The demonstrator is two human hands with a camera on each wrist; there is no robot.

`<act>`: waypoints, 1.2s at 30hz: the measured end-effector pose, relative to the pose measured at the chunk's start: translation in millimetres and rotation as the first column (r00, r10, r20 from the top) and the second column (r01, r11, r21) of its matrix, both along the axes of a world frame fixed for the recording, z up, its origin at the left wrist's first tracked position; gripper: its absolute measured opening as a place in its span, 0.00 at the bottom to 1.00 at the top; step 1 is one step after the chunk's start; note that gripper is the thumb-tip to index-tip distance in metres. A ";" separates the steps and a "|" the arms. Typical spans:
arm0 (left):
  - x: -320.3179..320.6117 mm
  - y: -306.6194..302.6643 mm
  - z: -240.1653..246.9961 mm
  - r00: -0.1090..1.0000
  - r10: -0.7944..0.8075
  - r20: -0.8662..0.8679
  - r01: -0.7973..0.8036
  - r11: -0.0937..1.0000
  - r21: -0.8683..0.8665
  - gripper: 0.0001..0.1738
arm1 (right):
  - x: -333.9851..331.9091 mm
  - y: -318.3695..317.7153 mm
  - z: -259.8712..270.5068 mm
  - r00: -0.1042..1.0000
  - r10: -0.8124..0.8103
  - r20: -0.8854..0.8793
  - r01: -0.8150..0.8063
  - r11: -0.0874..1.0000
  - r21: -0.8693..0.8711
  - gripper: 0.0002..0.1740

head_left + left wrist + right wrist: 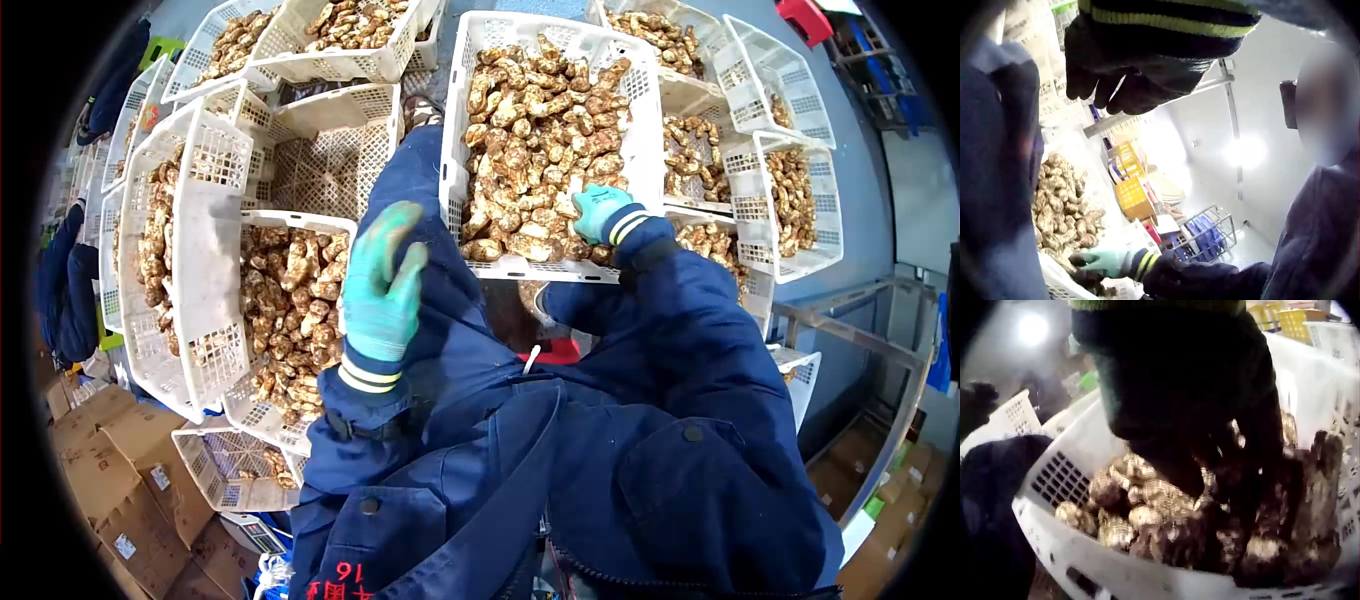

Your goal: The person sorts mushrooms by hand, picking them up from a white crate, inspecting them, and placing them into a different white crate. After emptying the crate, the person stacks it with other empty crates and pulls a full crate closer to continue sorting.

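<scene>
Knobbly brown-and-cream roots (540,140) fill a white crate (452,130) in front of the person. The gloved right hand (603,210) lies on the roots at the crate's near right corner, fingers bent down among them; in the right wrist view the dark hand (1191,394) reaches into the pile, and whether it grips a root is hidden. The gloved left hand (385,285) is raised over the left thigh, beside a second crate of roots (290,290), fingers apart and holding nothing. In the left wrist view this hand (1141,69) shows dark, with loosely bent fingers.
More white crates of roots stand on both sides, with a nearly bare crate (335,150) behind the left hand. Cardboard boxes (125,460) lie at lower left, a metal frame (860,335) stands at right, and another person's dark-clothed legs (75,290) show at far left.
</scene>
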State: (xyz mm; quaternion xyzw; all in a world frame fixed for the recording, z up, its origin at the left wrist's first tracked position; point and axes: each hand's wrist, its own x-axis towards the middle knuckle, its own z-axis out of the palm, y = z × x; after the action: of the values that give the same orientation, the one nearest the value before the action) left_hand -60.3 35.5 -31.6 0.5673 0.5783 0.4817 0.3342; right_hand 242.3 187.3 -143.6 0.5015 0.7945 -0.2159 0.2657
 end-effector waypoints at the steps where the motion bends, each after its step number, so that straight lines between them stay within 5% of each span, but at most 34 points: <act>1: 10.4 4.2 6.8 0.996 -0.045 -0.082 0.044 0.999 -0.018 0.18 | -2.6 -3.5 -2.2 0.999 -0.046 0.000 0.046 0.998 0.041 0.24; 6: 39.7 11.0 -14.9 0.980 -0.175 0.095 0.188 0.970 -0.155 0.16 | -20.2 -5.9 -12.9 0.986 -0.134 0.099 0.131 0.991 0.040 0.40; 10: 43.1 5.0 -43.4 0.979 -0.181 0.093 0.192 0.974 -0.119 0.15 | -10.0 -10.9 -9.9 0.996 -0.092 -0.002 0.092 0.995 0.043 0.36; 14: 48.0 3.4 -43.0 0.937 -0.134 0.323 0.241 0.916 -0.320 0.15 | -1.0 -7.9 -2.6 0.966 -0.251 -0.058 0.251 0.968 -0.011 0.20; 16: 48.0 2.7 -35.6 0.864 -0.040 0.503 0.297 0.846 -0.443 0.16 | 16.0 2.3 -7.3 0.962 0.243 -0.120 -0.238 0.970 0.055 0.14; 17: 42.7 4.7 -39.8 0.872 -0.088 0.482 0.343 0.811 -0.473 0.17 | 18.7 1.2 8.7 0.749 -0.607 -0.265 0.450 0.760 -0.470 0.11; 18: 45.3 3.8 -33.9 0.826 -0.030 0.562 0.332 0.832 -0.444 0.20 | 27.4 1.9 2.4 0.728 -0.561 -0.393 0.366 0.804 -0.469 0.11; 20: 48.7 4.4 -45.4 0.733 0.032 0.680 0.350 0.839 -0.417 0.23 | 37.2 -2.2 -8.7 0.431 -0.769 -0.473 0.329 0.622 -0.711 0.13; 21: 50.0 5.3 -49.3 0.716 0.021 0.698 0.364 0.841 -0.399 0.25 | 32.2 -0.9 9.2 0.794 -0.324 -0.514 0.210 0.940 -0.268 0.16; 22: 50.9 4.8 -46.2 0.724 0.020 0.689 0.361 0.840 -0.404 0.25 | 24.9 2.0 11.4 0.932 -0.239 -0.273 0.174 0.955 -0.240 0.23; 24: 51.2 4.1 -39.9 0.741 0.024 0.672 0.351 0.839 -0.416 0.26 | 8.5 -11.0 5.7 0.965 -0.239 -0.106 0.219 0.960 -0.176 0.31; 25: 50.4 3.1 -41.5 0.733 0.003 0.681 0.352 0.854 -0.383 0.26 | -1.4 -25.9 11.4 0.962 -0.190 -0.194 0.172 0.980 -0.104 0.38; 26: 49.9 2.5 -42.5 0.738 0.002 0.675 0.349 0.855 -0.384 0.27 | -11.3 -29.3 18.2 0.968 -0.238 -0.076 0.219 0.955 -0.198 0.43; 28: 49.6 1.8 -45.1 0.748 -0.002 0.664 0.348 0.853 -0.389 0.27 | -24.7 -37.1 9.2 0.951 -0.301 -0.067 0.292 0.950 -0.109 0.46; 30: 48.8 1.8 -46.4 0.761 -0.036 0.647 0.378 0.836 -0.398 0.25 | -16.9 -29.6 -31.7 0.977 -0.214 0.022 0.215 0.971 -0.108 0.43; 33: 50.1 2.3 -44.3 0.800 -0.068 0.596 0.381 0.826 -0.417 0.22 | -18.7 -25.0 -11.4 0.981 -0.186 0.051 0.189 0.980 -0.056 0.34; 36: 44.2 4.7 -48.4 0.750 -0.022 0.661 0.371 0.841 -0.393 0.21 | -9.6 -13.4 3.6 0.937 -0.339 -0.088 0.333 0.940 -0.071 0.31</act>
State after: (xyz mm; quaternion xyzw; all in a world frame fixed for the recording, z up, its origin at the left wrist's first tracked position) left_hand -16.2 40.2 -80.0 0.3244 0.4704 0.4371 0.6946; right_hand 232.7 173.9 -139.9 0.6112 0.7031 -0.3042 0.1989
